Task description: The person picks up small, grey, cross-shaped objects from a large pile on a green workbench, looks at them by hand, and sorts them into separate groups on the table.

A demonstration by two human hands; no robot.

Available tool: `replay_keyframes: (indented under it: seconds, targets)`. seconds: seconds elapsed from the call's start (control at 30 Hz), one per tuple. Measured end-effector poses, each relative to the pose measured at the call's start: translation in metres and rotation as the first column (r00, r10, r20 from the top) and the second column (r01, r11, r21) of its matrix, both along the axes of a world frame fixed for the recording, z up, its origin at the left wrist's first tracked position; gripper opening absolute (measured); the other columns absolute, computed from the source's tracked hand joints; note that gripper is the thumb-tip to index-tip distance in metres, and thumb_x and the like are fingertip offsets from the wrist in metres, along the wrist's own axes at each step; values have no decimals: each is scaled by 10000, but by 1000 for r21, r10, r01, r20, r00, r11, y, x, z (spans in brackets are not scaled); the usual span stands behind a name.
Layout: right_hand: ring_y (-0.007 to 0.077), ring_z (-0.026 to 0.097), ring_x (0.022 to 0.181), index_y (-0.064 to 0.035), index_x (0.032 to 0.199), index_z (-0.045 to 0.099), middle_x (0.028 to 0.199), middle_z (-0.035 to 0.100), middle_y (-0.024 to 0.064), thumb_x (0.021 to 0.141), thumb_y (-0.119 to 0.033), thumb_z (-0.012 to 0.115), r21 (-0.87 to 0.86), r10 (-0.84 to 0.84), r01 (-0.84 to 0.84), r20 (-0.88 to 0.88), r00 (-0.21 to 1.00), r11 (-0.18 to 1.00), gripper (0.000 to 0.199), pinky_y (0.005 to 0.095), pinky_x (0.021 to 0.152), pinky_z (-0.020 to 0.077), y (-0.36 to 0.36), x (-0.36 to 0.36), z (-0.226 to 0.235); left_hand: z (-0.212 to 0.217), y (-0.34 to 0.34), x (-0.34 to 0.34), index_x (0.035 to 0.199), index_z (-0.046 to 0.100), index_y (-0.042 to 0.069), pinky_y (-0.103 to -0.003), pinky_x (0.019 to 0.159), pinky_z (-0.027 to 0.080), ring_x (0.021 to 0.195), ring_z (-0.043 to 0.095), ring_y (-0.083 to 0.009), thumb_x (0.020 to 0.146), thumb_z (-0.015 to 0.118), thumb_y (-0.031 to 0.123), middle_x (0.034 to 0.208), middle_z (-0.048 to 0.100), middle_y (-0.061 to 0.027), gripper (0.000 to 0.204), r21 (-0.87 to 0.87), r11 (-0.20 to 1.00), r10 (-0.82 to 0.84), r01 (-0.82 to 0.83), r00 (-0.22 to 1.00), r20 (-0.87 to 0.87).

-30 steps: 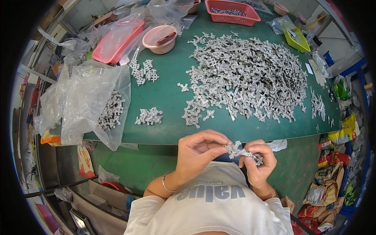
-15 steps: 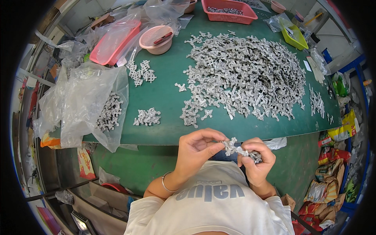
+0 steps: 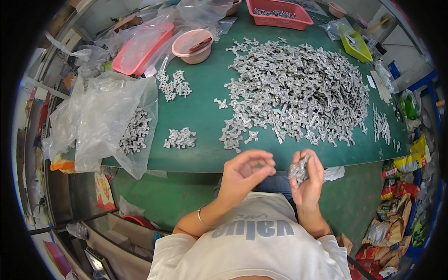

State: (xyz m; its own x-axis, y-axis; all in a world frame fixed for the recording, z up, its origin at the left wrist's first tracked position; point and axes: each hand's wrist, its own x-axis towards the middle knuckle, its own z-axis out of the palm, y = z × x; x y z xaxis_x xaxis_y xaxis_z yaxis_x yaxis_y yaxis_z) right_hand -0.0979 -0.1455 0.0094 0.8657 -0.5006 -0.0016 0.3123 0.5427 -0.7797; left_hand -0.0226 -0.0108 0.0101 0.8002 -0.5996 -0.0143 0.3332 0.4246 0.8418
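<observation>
My right hand (image 3: 308, 182) is closed around a small bunch of silvery metal castings (image 3: 299, 169), held just in front of the table's near edge. My left hand (image 3: 247, 173) is beside it to the left, with curled fingers and the thumb apart from them; nothing shows in it. Beyond both hands, a large heap of similar grey castings (image 3: 303, 93) covers the right half of the green table (image 3: 196, 109). A small group of castings (image 3: 180, 138) lies to the left near the edge, and another group (image 3: 174, 85) sits farther back.
A clear plastic bag (image 3: 107, 116) with castings (image 3: 135, 131) lies at the left. Behind it are a pink tray (image 3: 140, 51) and a round pink basket (image 3: 192, 55) with a red-handled tool. A red tray (image 3: 280, 19) and a yellow-green tray (image 3: 357, 46) stand farther back.
The casting stretched between both hands has left my left fingers. My hands have drawn apart, and the right one now cups the bunch more upright. The view has shifted slightly.
</observation>
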Motion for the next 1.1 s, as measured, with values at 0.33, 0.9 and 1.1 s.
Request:
replay_keyframes:
  seconds: [0.33, 0.9, 1.1]
  targets:
    - [106, 358, 546, -32, 931, 502, 655, 420, 13, 892, -182, 422, 837, 280, -148, -6, 960, 526, 175, 218, 353, 305, -27, 10, -47, -79, -22, 51, 929, 590, 49, -418, 817, 314, 935, 451, -253, 667, 671, 94, 948, 516, -89, 278, 532, 471, -291, -704, 445, 847]
    - [64, 475, 554, 24, 990, 535, 756, 551, 41, 770, 3, 598, -194, 191, -247, -267, 945, 950, 229, 183, 432, 347, -6, 6, -12, -15, -12, 16, 955, 525, -60, -244, 716, 488, 778, 608, -156, 807, 588, 18, 900, 613, -128, 178, 71, 997, -1, 8, 995, -100]
    - [70, 521, 621, 8, 945, 556, 827, 592, 65, 656, 64, 683, -624, -148, 19, -156, 977, 781, 320, 200, 549, 425, 13, 0, 4, -6, -17, 0, 954, 523, -48, -299, 753, 491, 822, 601, -181, 809, 557, -4, 915, 602, -142, 154, -44, 999, 18, -28, 976, -216]
